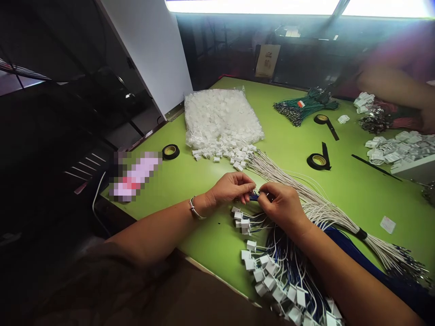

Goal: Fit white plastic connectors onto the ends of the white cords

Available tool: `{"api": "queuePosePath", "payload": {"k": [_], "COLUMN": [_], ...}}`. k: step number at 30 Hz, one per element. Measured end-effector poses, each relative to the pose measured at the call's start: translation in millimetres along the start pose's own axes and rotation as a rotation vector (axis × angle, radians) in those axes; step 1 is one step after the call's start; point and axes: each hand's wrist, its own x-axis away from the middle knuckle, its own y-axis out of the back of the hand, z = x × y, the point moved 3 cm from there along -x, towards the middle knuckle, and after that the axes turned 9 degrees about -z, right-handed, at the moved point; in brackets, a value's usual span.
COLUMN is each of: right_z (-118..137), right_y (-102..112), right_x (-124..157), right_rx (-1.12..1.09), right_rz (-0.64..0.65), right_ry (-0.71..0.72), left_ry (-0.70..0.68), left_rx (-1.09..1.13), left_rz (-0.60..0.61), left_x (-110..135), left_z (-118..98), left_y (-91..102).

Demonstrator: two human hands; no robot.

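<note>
My left hand (234, 188) is closed in a pinch, thumb against fingers, above the green table (200, 181). Fingertip to fingertip with it, my right hand (283, 203) is also pinched; whatever small piece either holds is hidden. Ends of blue wires (253, 197) show just below the fingertips. Beneath my right hand and forearm spreads a pile of white and blue wires tipped with white plastic connectors (270, 281). A long bundle of white wires (282, 174) runs behind my right hand, bound with black tape (362, 233). Loose white connector housings (234, 151) lie beyond my hands.
A clear bag of white housings (220, 113) sits at the back. Black tape rolls (171, 151) lie left and right. Green wires (306, 106) are bundled at the far side. Another person's arm (390, 86) reaches in at right, near more white connectors (401, 147).
</note>
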Motion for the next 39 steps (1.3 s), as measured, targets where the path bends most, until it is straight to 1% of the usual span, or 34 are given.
{"api": "queuePosePath", "payload": {"k": [3, 8, 10, 15, 19, 26, 28, 30, 32, 33, 34, 35, 36, 37, 38, 39], "right_z": [1, 0, 0, -1, -1, -3, -5, -7, -8, -9, -9, -9, -8, -6, -3, -2], "right_y": [-3, -9, -9, -3, -3, -12, -9, -2, 7, 12, 15, 15, 13, 8, 0, -9], "right_x": [2, 5, 5, 1, 0, 6, 2, -4, -12, -16, -19, -21, -21, -20, -17, -13], "right_rx": [0.008, -0.020, -0.030, -0.099, -0.072, -0.017, -0.058, -0.176, -0.315, -0.356, -0.365, -0.341, -0.287, -0.211, -0.119, -0.022], "right_rz": [0.033, 0.061, 0.068, 0.038, 0.049, 0.044, 0.063, 0.145, 0.217, 0.208, 0.180, 0.147, 0.135, 0.153, 0.196, 0.259], "right_ry": [-0.007, -0.074, -0.074, -0.082, -0.042, -0.071, -0.110, -0.161, -0.213, -0.232, -0.235, -0.212, -0.166, -0.101, -0.032, 0.028], "left_ry": [0.005, 0.015, 0.018, 0.011, 0.013, 0.027, 0.009, -0.032, -0.120, -0.191, -0.280, -0.383, -0.491, -0.591, -0.670, -0.731], "left_rx": [-0.021, -0.027, -0.027, 0.007, 0.020, -0.016, -0.039, -0.061, -0.103, -0.145, -0.204, -0.276, -0.356, -0.435, -0.506, -0.553], "left_rz": [0.015, 0.016, 0.021, 0.086, 0.080, 0.051, 0.023, 0.001, 0.007, 0.044, 0.124, 0.241, 0.382, 0.530, 0.649, 0.721], "left_x": [0, -2, -2, 1, 1, 0, 0, 4, 12, 18, 26, 35, 45, 55, 63, 69], "left_z": [4, 9, 8, 2, 2, 5, 1, -5, -13, -17, -20, -23, -23, -23, -21, -19], "left_y": [-0.9, -2.1, -2.4, -1.5, 0.8, -4.4, -4.6, -4.8, -7.0, -10.2, -15.5, -22.5, -30.5, -38.1, -44.1, -47.6]}}
